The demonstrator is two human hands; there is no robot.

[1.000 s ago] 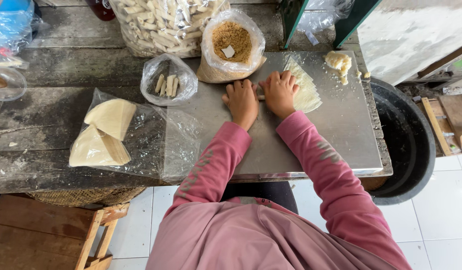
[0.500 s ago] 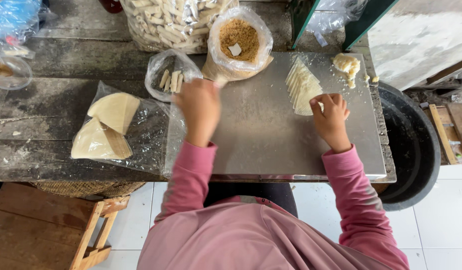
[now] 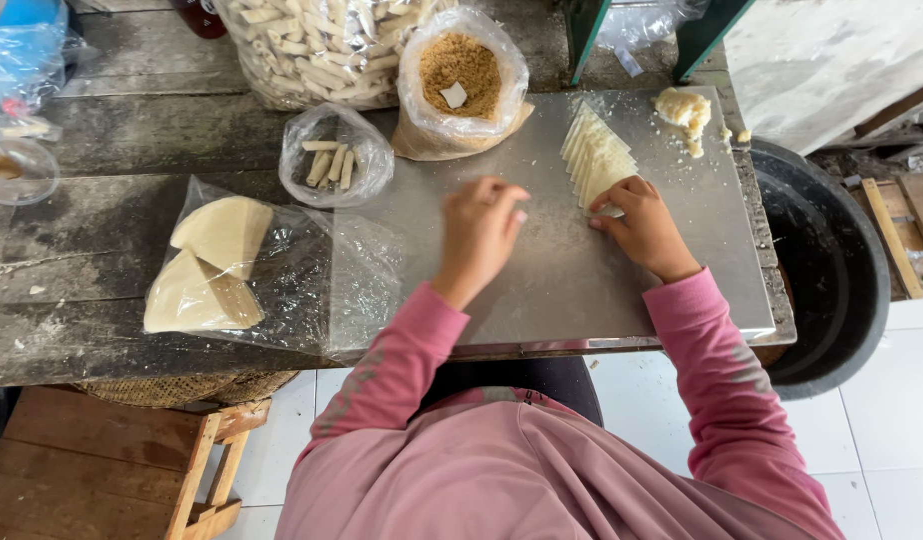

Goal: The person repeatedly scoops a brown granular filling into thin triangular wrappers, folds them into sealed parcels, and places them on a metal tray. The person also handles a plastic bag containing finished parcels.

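My right hand point(image 3: 644, 228) rests on the metal sheet point(image 3: 542, 270) with its fingertips on the near end of a fanned stack of pale triangular wrappers point(image 3: 595, 160). My left hand point(image 3: 479, 233) hovers over the middle of the sheet, fingers loosely curled, holding nothing I can see. A bag of brown crumbly filling point(image 3: 459, 70) with a small white scoop stands at the sheet's far edge. A lump of pale dough point(image 3: 683, 108) lies at the far right corner.
A small bag with a few rolled sticks point(image 3: 332, 160) and a big bag of several rolled sticks point(image 3: 312, 45) sit at the back. Folded wrapper sheets in plastic point(image 3: 217, 265) lie left. A black tub point(image 3: 832, 280) stands right, a wooden stool point(image 3: 112, 470) below left.
My left hand came back from the small bag toward the middle of the sheet. My right hand moved up from the sheet's lower right onto the wrapper stack.
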